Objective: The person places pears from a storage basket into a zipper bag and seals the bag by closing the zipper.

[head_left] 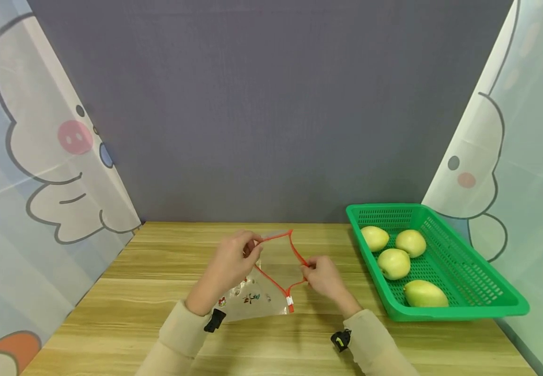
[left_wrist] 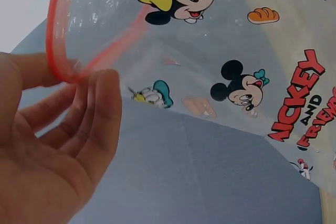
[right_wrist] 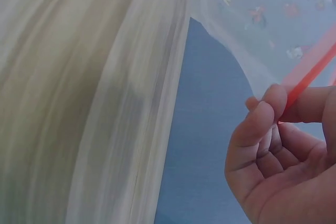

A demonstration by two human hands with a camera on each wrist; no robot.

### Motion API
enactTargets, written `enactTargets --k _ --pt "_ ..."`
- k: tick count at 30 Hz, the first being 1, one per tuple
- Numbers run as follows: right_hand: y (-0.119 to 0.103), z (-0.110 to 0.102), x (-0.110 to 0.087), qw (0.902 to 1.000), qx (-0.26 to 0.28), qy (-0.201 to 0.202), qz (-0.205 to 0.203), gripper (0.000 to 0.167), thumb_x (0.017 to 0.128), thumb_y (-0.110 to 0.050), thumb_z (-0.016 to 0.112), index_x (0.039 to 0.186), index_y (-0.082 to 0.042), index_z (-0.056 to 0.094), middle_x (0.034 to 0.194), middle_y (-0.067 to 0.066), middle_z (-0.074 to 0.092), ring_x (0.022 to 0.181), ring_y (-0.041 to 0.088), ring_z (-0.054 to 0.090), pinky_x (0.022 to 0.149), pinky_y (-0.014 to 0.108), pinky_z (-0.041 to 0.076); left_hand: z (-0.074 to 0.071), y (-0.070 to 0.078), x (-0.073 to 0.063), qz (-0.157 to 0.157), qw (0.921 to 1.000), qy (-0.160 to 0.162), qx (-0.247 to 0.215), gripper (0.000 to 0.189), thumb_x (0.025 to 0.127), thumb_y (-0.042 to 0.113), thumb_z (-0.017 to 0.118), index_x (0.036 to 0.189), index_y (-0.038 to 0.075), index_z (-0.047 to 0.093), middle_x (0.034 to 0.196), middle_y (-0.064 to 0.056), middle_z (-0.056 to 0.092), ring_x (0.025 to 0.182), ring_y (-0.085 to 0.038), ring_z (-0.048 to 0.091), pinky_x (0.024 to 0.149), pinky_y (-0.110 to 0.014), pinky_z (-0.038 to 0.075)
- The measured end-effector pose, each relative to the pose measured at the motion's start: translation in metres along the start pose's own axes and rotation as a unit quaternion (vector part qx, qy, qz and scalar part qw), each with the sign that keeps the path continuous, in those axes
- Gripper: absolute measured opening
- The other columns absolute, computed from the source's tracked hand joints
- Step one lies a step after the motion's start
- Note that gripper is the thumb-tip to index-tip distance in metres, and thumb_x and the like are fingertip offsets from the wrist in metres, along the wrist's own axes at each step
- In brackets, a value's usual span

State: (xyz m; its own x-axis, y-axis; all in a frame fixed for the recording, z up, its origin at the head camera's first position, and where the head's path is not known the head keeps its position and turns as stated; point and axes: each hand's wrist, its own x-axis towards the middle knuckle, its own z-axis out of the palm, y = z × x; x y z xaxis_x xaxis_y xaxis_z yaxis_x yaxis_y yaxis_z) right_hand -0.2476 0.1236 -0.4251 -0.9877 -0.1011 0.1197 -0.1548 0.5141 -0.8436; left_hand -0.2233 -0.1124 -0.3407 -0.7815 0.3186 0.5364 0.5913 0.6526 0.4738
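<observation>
A clear plastic zip bag (head_left: 249, 301) with a red zip strip and printed cartoon figures is held up over the table, its mouth spread apart. My left hand (head_left: 233, 261) pinches the red strip on the left side of the mouth. On the opposite side, my right hand (head_left: 325, 279) pinches the strip between thumb and fingers. A white slider (head_left: 289, 301) sits at the near corner of the strip. In the left wrist view the bag (left_wrist: 231, 40) shows cartoon mice and red lettering. The right wrist view shows the red strip (right_wrist: 310, 69) between my fingertips.
To the right stands a green perforated basket (head_left: 459, 312) holding several pale yellow-green fruits (head_left: 394, 263). The wooden table (head_left: 158, 271) meets a dark grey panel (head_left: 262, 115) at the back. Curtains with cartoon prints (head_left: 45, 130) hang on both sides.
</observation>
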Motion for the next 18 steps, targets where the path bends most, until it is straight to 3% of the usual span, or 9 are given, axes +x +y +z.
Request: enactTargets --k 5,9,12,15,18 --pt "-0.001 0.001 -0.001 1.0000 0.001 0.005 0.002 0.012 0.094 -0.003 0.064 0.090 0.006 0.072 0.064 0.001 0.057 0.050 0.015 0.057 0.050 0.029 0.047 0.003 -0.003 -0.005 0.060 0.9971 -0.043 0.015 0.015 0.095 0.005 0.069 0.109 0.010 0.071 0.107 0.001 0.062 0.082 -0.009 0.063 0.069 -0.023 0.054" --pt "0.001 0.001 -0.001 1.0000 0.003 0.005 0.005 0.012 0.094 -0.003 0.065 0.090 0.006 0.072 0.065 0.002 0.058 0.052 0.017 0.058 0.050 0.028 0.047 0.004 -0.006 -0.008 0.104 0.9918 -0.072 0.019 0.010 0.098 0.013 0.069 0.106 0.014 0.074 0.127 -0.001 0.061 0.112 -0.018 0.062 0.090 -0.036 0.054" --pt "0.002 0.001 -0.001 1.0000 0.003 0.001 0.004 0.012 0.094 -0.002 0.064 0.088 0.004 0.072 0.063 0.002 0.058 0.051 0.014 0.057 0.050 0.028 0.047 0.007 -0.009 -0.010 0.132 0.9873 -0.087 0.011 0.010 0.095 0.015 0.072 0.105 0.015 0.074 0.135 0.000 0.059 0.130 -0.023 0.050 0.105 -0.046 0.045" --pt "0.002 0.001 -0.001 0.9999 0.000 -0.007 0.007 0.013 0.095 -0.003 0.064 0.086 0.003 0.072 0.060 0.001 0.056 0.050 0.012 0.053 0.049 0.027 0.044 0.016 -0.010 -0.011 0.170 0.9798 -0.106 0.008 0.014 0.089 0.008 0.078 0.100 0.015 0.073 0.135 -0.002 0.059 0.136 -0.028 0.046 0.112 -0.047 0.038" --pt "0.002 0.000 -0.001 0.9999 -0.008 -0.013 0.002 0.016 0.096 -0.003 0.064 0.083 0.002 0.072 0.058 0.000 0.055 0.048 0.011 0.052 0.048 0.026 0.042 0.026 -0.010 -0.010 0.214 0.9678 -0.125 0.042 0.018 0.083 0.006 0.082 0.092 0.016 0.071 0.131 -0.002 0.062 0.137 -0.029 0.046 0.117 -0.044 0.032"
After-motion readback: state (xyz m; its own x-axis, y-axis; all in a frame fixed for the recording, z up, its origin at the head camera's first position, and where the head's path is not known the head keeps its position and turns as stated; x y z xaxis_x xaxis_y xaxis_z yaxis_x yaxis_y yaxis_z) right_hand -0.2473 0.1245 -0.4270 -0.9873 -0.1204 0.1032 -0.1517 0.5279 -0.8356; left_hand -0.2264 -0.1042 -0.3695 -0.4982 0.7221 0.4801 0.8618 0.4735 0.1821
